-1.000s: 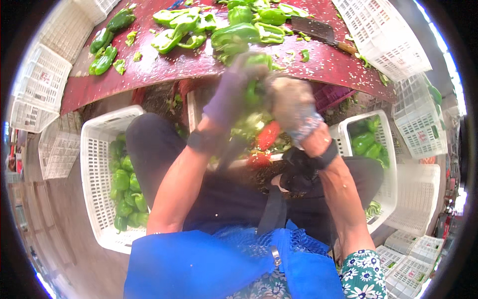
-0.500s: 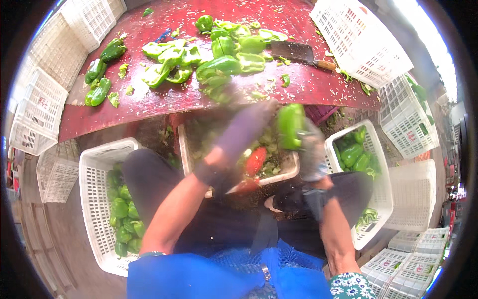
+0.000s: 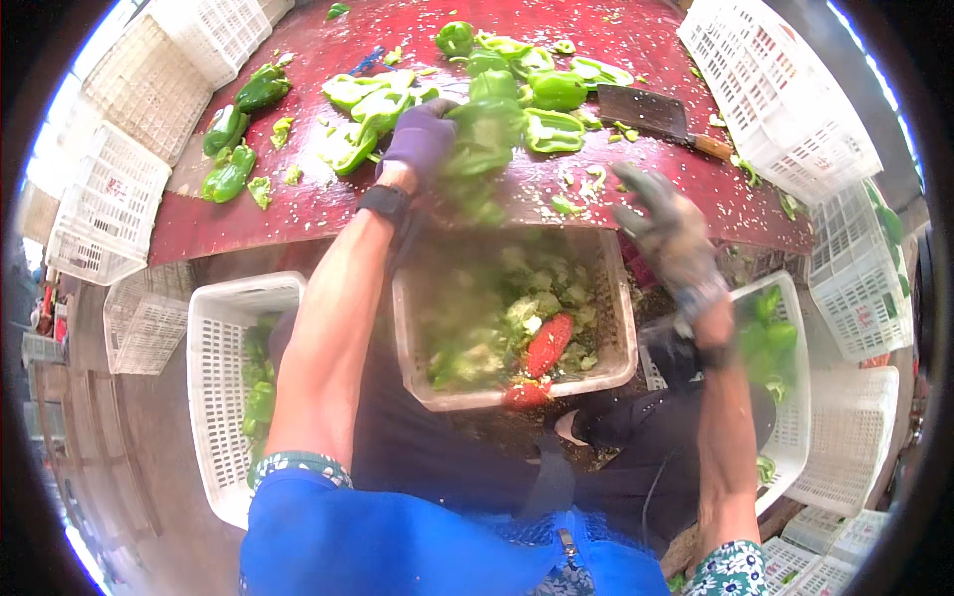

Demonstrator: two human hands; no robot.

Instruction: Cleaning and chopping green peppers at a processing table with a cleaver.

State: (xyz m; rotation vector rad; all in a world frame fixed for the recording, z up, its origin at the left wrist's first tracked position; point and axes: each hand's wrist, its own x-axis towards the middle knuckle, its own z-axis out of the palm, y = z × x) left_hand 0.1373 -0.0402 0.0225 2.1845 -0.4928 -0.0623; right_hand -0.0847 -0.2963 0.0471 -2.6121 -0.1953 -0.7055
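Observation:
My left hand (image 3: 425,134), in a purple glove, is over the red table with its fingers curled against a green bell pepper (image 3: 487,139). Motion smears this pepper, and its far side hides part of my fingers. My right hand (image 3: 668,223), in a dirty grey glove, hovers at the table's near edge, fingers spread and holding nothing. Around my left hand lie cut pepper halves (image 3: 366,117) and a whole pepper (image 3: 455,39). A cleaver (image 3: 641,109) with a wooden handle rests to their right.
Below the table edge, a tub (image 3: 400,328) holds pepper scraps and a red item (image 3: 549,346). White baskets with green peppers stand at my left (image 3: 206,397) and right (image 3: 800,397). Several peppers (image 3: 229,174) lie on the table's left; a white crate (image 3: 785,99) stands on its right.
My right hand has let go of a green pepper piece and opened, moving right and up. My left hand has risen from over the tub to the peppers on the table.

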